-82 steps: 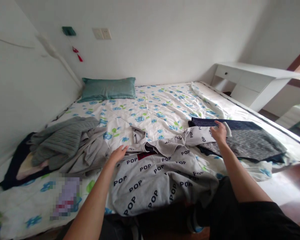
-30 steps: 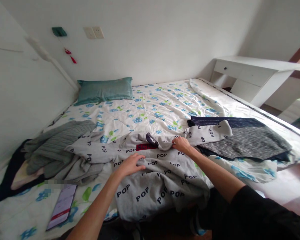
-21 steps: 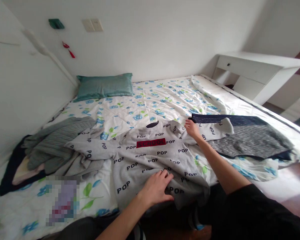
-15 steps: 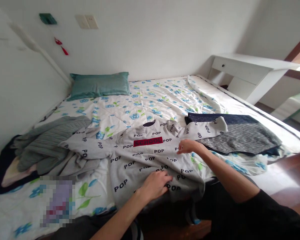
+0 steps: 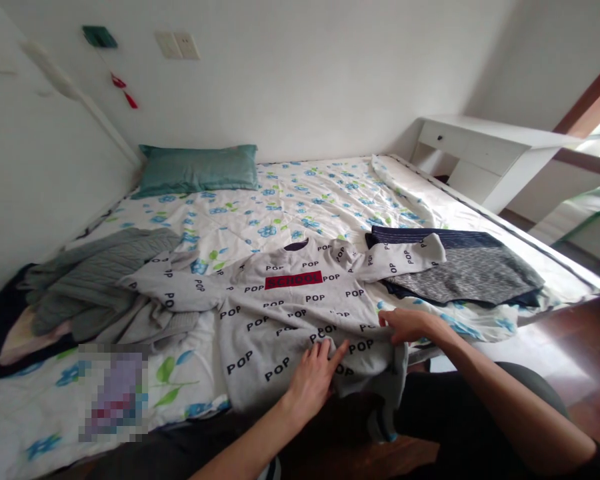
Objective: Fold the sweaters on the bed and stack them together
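Observation:
A light grey sweatshirt [image 5: 285, 333] printed with "POP" and a red "SCHOOL" block lies front up across the near edge of the bed. Its sleeves spread to both sides, and the lower part sags over the edge. My left hand [image 5: 314, 375] rests on the lower front, fingers apart and pressing lightly on the cloth. At the sweatshirt's right side edge, below the sleeve, my right hand [image 5: 407, 325] has its fingers curled on the fabric; the fingertips are partly hidden.
Left of the sweatshirt is a heap of grey-green knitwear [image 5: 100, 280]. Folded grey and navy clothing [image 5: 470, 267] lies under the right sleeve. A teal pillow [image 5: 197, 168] sits at the back of the floral bed sheet [image 5: 305, 190]; a white desk [image 5: 480, 150] stands beyond.
My right hand has moved down and right along the sweatshirt's side edge. My left hand has shifted slightly, its fingers stretching out more. The folds in the lower front have changed.

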{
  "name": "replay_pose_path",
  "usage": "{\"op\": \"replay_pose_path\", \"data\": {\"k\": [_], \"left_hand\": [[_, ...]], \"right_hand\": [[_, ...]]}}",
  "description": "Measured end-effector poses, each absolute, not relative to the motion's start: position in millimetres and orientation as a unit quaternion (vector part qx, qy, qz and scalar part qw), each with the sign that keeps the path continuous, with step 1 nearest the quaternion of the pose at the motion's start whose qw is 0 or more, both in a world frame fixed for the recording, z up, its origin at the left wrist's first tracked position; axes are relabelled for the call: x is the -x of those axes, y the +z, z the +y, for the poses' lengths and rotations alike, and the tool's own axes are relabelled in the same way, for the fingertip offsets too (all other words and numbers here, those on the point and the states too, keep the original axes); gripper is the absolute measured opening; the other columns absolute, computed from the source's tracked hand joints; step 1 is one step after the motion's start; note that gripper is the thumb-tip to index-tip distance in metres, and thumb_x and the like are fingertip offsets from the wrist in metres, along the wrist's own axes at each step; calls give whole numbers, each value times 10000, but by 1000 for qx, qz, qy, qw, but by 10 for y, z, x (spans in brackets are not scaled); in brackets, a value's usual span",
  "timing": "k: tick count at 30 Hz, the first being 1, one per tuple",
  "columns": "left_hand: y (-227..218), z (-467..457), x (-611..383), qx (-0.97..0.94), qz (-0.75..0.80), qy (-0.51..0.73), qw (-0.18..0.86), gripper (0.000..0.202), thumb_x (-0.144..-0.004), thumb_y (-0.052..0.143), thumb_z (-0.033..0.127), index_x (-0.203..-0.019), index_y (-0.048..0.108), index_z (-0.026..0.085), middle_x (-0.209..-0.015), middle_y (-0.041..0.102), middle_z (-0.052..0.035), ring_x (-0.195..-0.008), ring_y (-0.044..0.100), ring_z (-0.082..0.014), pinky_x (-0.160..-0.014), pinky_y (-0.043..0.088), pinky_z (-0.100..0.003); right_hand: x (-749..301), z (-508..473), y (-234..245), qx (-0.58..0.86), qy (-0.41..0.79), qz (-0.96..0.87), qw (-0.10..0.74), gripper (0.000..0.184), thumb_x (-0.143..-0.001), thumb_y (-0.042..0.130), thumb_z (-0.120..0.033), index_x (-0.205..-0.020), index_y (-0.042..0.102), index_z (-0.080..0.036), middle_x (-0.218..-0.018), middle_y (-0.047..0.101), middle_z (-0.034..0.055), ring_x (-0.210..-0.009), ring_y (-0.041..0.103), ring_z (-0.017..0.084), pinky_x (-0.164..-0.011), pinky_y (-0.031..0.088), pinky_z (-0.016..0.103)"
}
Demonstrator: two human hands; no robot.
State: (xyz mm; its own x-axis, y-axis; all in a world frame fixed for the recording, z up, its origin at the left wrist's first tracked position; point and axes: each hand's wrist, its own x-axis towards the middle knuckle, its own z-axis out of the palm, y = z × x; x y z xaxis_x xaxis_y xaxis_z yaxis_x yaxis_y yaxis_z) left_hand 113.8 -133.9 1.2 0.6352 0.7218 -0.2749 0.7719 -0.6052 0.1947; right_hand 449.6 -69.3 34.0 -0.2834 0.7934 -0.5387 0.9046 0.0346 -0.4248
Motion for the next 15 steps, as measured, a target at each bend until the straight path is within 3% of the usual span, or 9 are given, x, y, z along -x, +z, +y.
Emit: {"op": "replay_pose_path", "data": {"k": [3, 6, 9, 12, 15], "left_hand": [[69, -1440, -1056, -884, 440, -72, 140, 1209, -814, 709, 50, -1840, 177, 404, -1627, 571, -151, -1404, 652, -358, -1185, 549, -505], [124, -1480, -913, -870, 461, -66, 163, 1136, -831, 652, 27, -1834, 212, 329, -1611, 621, -152, -1427, 647, -345, -1243, 508, -489], [155, -1450, -762, -846, 485, -51, 217, 952, -911, 656, 95, -1784, 334, 298, -1510, 711, -142, -1392, 682, -328, -1234, 507, -464], [225, -1360, -652, -826, 484, -40, 287, 488, -1002, 639, 209, -1485, 661, 272, -1284, 797, -107, -1224, 751, -306, -1101, 552, -412], [357, -1254, -605, -830, 440, -36, 341, 176, -1015, 646, 272, -1139, 767, 238, -1172, 817, -82, -1143, 754, -293, -1027, 533, -377]], "right_hand": [[-4550, -652, 557, -599, -320, 705, 207, 513, -784, 782, -148, -1292, 726, -195, -1076, 802, 87, -937, 787, 274, -736, 499, 299], [-4557, -652, 616, -614, -270, 707, 225, 441, -847, 753, -117, -1287, 731, -141, -1244, 795, 164, -1178, 766, 329, -849, 502, 312], [-4551, -672, 608, -643, -229, 703, 200, 413, -927, 638, -46, -1329, 716, -98, -1322, 777, 203, -1283, 737, 330, -945, 496, 323], [-4468, -721, 659, -681, -168, 696, 155, 453, -968, 529, 5, -1387, 684, -72, -1367, 751, 224, -1269, 745, 309, -985, 501, 335], [-4213, -852, 739, -636, -189, 739, 114, 345, -1011, 695, -202, -1350, 723, -149, -1358, 761, 180, -1236, 754, 322, -1005, 531, 355]]}}
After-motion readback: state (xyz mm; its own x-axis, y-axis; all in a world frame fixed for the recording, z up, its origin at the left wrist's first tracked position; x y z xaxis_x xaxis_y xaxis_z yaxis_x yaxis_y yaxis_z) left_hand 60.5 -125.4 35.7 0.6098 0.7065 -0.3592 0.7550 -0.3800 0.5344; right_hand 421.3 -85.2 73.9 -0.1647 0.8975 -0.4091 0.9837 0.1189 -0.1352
